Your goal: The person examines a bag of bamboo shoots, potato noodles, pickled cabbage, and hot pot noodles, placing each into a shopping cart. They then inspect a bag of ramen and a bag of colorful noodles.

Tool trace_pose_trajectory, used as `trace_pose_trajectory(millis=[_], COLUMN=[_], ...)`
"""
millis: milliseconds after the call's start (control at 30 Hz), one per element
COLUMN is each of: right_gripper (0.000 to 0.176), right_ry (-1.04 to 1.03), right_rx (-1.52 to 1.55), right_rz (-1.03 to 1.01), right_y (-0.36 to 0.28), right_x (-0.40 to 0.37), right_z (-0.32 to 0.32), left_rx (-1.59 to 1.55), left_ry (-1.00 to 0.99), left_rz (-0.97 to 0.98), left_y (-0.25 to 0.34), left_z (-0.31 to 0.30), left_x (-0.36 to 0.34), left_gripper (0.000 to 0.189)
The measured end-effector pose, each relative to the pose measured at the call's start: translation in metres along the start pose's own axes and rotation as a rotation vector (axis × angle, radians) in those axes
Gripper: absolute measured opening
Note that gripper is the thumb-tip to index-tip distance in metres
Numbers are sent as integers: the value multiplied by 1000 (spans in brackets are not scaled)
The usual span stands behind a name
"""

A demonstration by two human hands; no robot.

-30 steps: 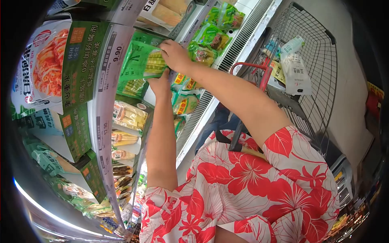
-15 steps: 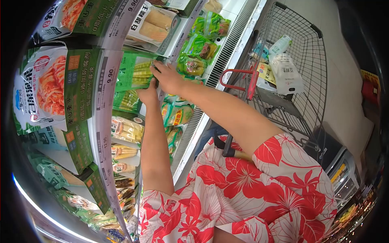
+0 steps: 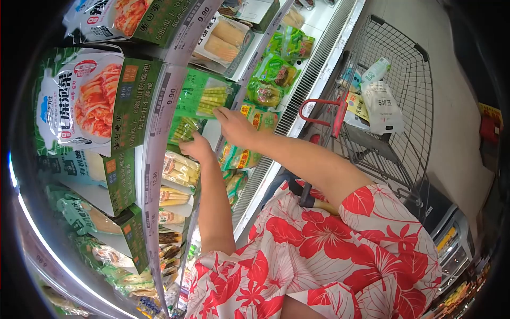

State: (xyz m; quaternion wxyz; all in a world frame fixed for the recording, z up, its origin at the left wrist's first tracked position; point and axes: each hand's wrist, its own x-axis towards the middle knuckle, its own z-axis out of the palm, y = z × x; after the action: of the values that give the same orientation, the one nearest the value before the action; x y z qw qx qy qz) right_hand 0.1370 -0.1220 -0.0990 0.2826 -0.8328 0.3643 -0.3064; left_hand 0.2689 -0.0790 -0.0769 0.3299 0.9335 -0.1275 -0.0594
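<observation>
Two green packs of pale green stalks, which look like asparagus, lie on the chilled shelf. The upper pack [image 3: 215, 98] is flat, with its stalks showing through the clear film. Just below it lies the lower pack [image 3: 185, 129], partly covered. My left hand [image 3: 197, 148] has its fingers closed at the near edge of the lower pack. Curled fingers of my right hand [image 3: 237, 127] touch the near right corner of the upper pack. My right thumb is mostly hidden.
Kimchi packs [image 3: 87, 101] stand in boxes at left, behind a price rail [image 3: 166, 101]. Bagged vegetables [image 3: 265, 91] line the shelf's front, beside a black vent grille [image 3: 319, 66]. A wire shopping cart [image 3: 396, 50] at right holds white bags [image 3: 382, 106].
Both hands have moved down from the upper pack's middle towards its near edge and the lower pack. The whole view has shifted, so shelf and cart appear further right.
</observation>
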Motion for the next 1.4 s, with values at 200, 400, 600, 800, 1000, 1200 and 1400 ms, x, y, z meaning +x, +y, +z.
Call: trace_pose_trajectory(millis=[200,400,600,800,1000,1200,1400], right_gripper=[49,74,74,44,29,28,22], right_ry=[-211,-462,-403,-382,-188,-192,-223], right_rx=[572,501,522,455,478,452,598], right_rz=[343,608,858,778,527,314,378], right_y=[-37,-47,-79,-69,-73,-73,-41], right_x=[31,78,82,83,81,78,39], right_z=[66,119,80,85,80,45,-31], left_rx=[-531,-733,-822,-789,-870,-960,-997], left_ry=[-166,-190,-297,-309,-235,-241,-524], left_rz=[83,99,-97,-181,-41,-19,72], left_y=[-22,5,-16,15,42,16,-39], left_z=[-3,-5,7,-10,-42,-47,-69], left_x=[42,63,81,60,37,32,-23], left_gripper=[60,30,42,26,38,42,29])
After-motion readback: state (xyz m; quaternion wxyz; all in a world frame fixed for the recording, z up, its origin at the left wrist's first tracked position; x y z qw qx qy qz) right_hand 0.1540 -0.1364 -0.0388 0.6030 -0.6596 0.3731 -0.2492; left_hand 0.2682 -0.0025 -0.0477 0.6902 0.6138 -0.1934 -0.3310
